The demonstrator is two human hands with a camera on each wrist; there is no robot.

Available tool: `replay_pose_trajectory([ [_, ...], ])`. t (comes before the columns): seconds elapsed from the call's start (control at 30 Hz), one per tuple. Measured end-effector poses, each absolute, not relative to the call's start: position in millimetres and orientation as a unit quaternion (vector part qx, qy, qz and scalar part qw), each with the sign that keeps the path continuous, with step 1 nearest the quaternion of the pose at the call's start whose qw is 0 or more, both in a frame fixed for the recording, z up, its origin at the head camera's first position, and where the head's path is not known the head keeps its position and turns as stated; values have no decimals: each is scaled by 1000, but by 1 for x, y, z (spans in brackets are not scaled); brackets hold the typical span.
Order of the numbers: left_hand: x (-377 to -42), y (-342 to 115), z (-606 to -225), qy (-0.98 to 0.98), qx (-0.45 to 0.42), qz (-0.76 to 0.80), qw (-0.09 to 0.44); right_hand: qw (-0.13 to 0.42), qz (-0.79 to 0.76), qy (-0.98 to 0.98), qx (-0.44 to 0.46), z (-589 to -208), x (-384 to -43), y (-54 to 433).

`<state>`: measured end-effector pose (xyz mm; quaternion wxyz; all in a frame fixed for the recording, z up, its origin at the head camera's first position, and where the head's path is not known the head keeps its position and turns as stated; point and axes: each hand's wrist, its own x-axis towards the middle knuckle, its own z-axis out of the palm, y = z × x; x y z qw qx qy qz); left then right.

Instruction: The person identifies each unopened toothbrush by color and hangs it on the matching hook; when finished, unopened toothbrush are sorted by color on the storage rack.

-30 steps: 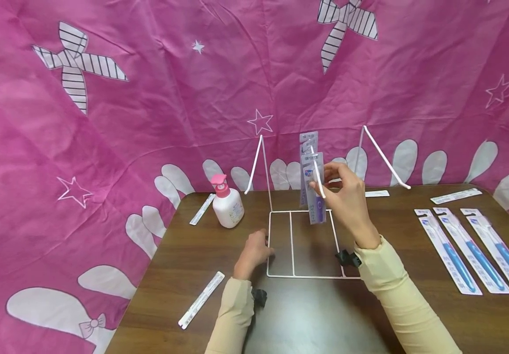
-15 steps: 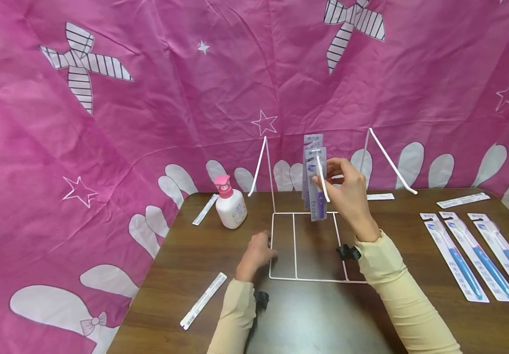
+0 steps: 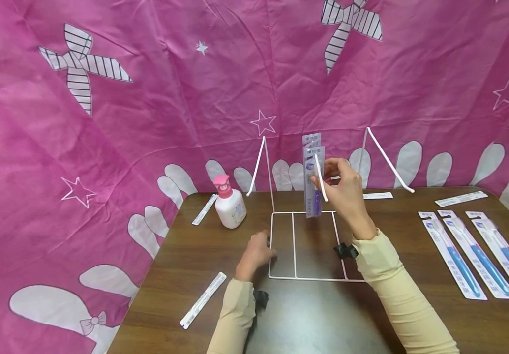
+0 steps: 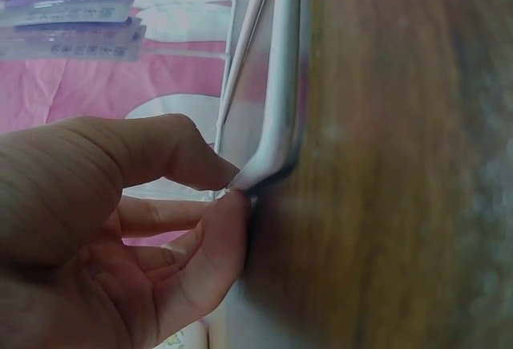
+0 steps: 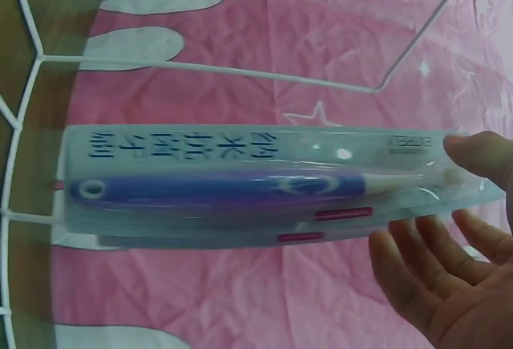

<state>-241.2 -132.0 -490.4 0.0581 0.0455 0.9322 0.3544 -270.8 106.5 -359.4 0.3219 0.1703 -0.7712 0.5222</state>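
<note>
My right hand pinches a packaged toothbrush with a purple handle, thumb on one side and fingers on the other. The pack hangs upright on the middle arm of a white wire rack, right in front of other hanging packs. Those behind are mostly covered by the front one. My left hand is at the rack's left base edge; in the left wrist view its thumb and finger pinch the white base wire.
A white pump bottle with a pink top stands left of the rack. Blue-handled toothbrush packs lie at the right. White paper strips lie around the table. A pink curtain hangs behind.
My right hand has slid the front toothbrush pack slightly back along the rack arm, closer to the packs behind it. The left hand stays at the rack's base.
</note>
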Motion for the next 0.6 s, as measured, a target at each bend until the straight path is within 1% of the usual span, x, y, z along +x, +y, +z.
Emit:
replay_pose_trajectory([
  [0.2,-241,-130,-490,931,47,359,53,297,498,-801,148,-377,-268,115],
  [0.37,-242,-131,-491,932,45,354,61,276,493,-815,129,-399,-266,125],
  [0.6,-242,-134,-490,938,71,338,40,257,468,-839,106,-428,-261,146],
])
